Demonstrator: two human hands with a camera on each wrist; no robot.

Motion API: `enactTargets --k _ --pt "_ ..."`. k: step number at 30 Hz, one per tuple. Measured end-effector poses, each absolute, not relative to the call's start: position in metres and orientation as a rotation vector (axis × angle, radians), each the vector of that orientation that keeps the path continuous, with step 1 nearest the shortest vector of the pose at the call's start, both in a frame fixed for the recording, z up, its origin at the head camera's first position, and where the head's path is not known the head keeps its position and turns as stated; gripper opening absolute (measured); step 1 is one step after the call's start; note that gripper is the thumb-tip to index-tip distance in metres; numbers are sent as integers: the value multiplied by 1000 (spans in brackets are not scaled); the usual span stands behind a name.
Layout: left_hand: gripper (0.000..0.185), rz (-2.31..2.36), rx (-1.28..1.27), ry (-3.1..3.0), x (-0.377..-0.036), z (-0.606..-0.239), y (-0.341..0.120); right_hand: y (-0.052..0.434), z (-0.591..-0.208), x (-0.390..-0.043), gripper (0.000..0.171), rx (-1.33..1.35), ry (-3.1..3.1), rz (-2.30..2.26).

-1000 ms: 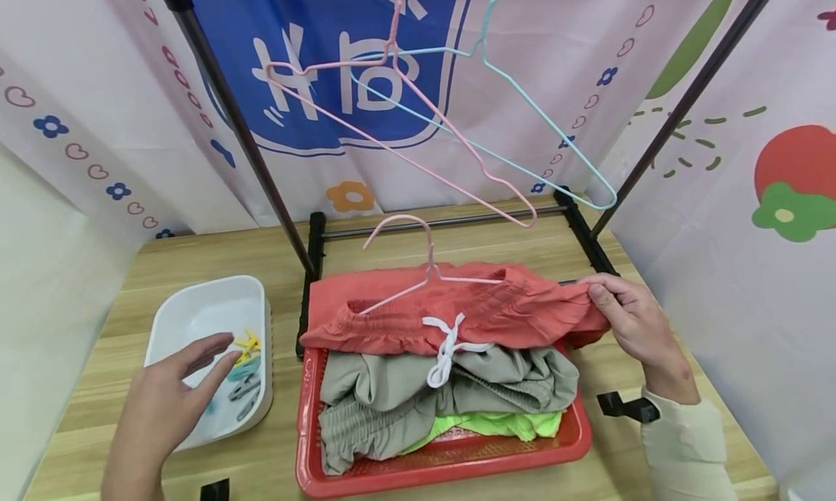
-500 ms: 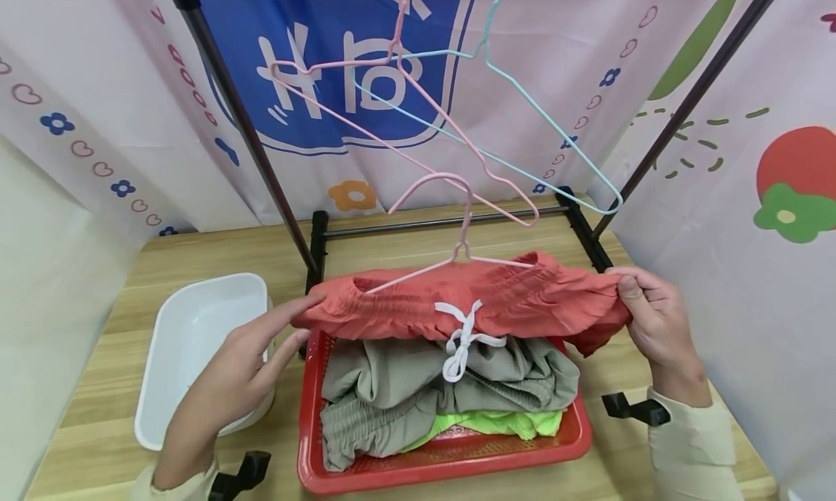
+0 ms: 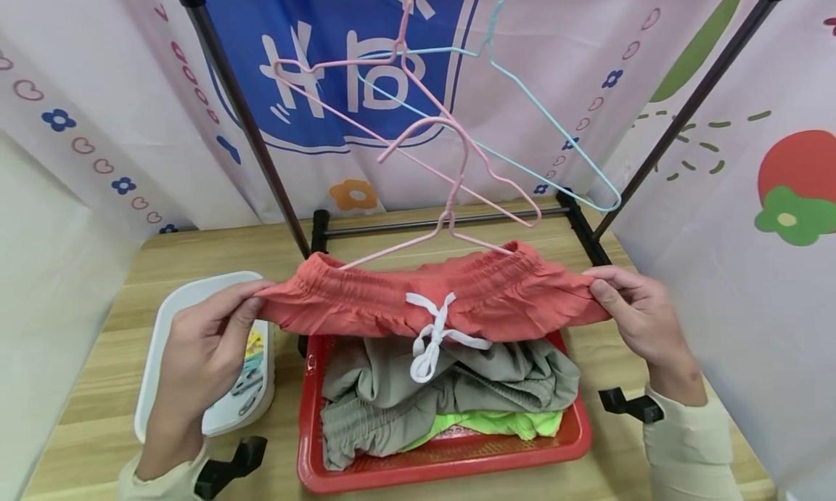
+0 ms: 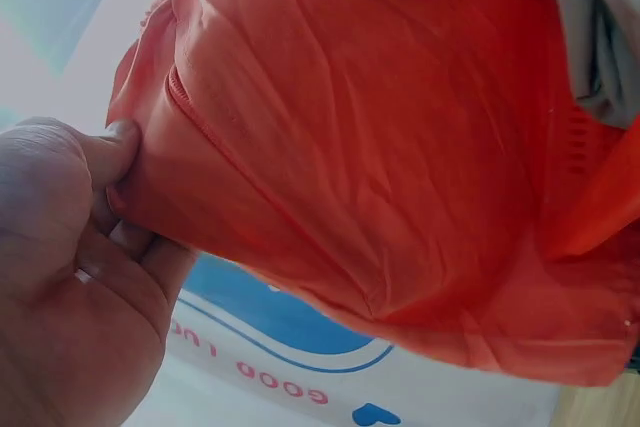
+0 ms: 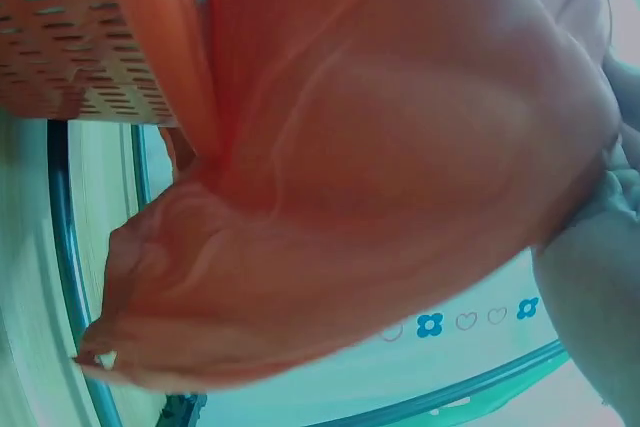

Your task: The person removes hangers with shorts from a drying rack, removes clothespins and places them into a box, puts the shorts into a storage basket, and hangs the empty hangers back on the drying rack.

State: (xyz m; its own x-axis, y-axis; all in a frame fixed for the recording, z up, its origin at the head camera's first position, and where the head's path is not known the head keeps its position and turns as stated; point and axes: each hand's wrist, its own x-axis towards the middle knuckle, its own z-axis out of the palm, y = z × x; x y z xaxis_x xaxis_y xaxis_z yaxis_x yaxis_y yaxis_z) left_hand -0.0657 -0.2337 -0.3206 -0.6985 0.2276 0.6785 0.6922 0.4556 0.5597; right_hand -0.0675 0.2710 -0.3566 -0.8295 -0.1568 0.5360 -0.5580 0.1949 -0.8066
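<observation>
Coral-red shorts (image 3: 470,290) with a white drawstring bow (image 3: 431,341) are stretched sideways over the basket. A pink hanger (image 3: 451,203) sits inside their waistband, its hook standing up free. My left hand (image 3: 205,341) pinches the left side of the shorts between thumb and fingers. On the opposite side my right hand (image 3: 643,323) grips the right edge of the shorts, thumb in front. In the left wrist view, thumb and fingers of the left hand (image 4: 90,237) hold the cloth's edge. The right wrist view shows the shorts (image 5: 400,147) hanging beside the basket wall, the right hand partly cut off.
A red basket (image 3: 444,479) holds grey-green clothing (image 3: 379,414) and a lime-green piece (image 3: 509,422). To the left, a white bin (image 3: 146,385) contains clothespins (image 3: 251,363). A pink hanger (image 3: 366,127) and a blue hanger (image 3: 562,131) hang between the rack's dark poles (image 3: 248,123).
My left hand has come from above the white bin to the shorts and now pinches their left side. Shorts and hanger have risen off the pile, the hook higher. The right hand keeps its hold.
</observation>
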Motion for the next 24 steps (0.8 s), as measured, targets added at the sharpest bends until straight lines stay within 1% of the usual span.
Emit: enactTargets --k 4,9,15,20,24 --pt "32 -1210 -710 -2239 -64 -323 -238 269 -356 -69 25 723 -2328 1532" --pt "29 -1239 -747 -2212 -63 -333 -242 266 -357 -72 34 853 -2449 1467" --pt "25 -1280 -767 -2191 -63 -339 -239 259 -352 -71 36 932 -2493 1410" --pt "15 -1255 -792 -2166 -64 -341 -236 251 -347 -72 36 986 -2555 1234" --pt "15 -1263 -801 -2173 -63 -342 -234 247 -344 -73 38 1027 -2538 1158"
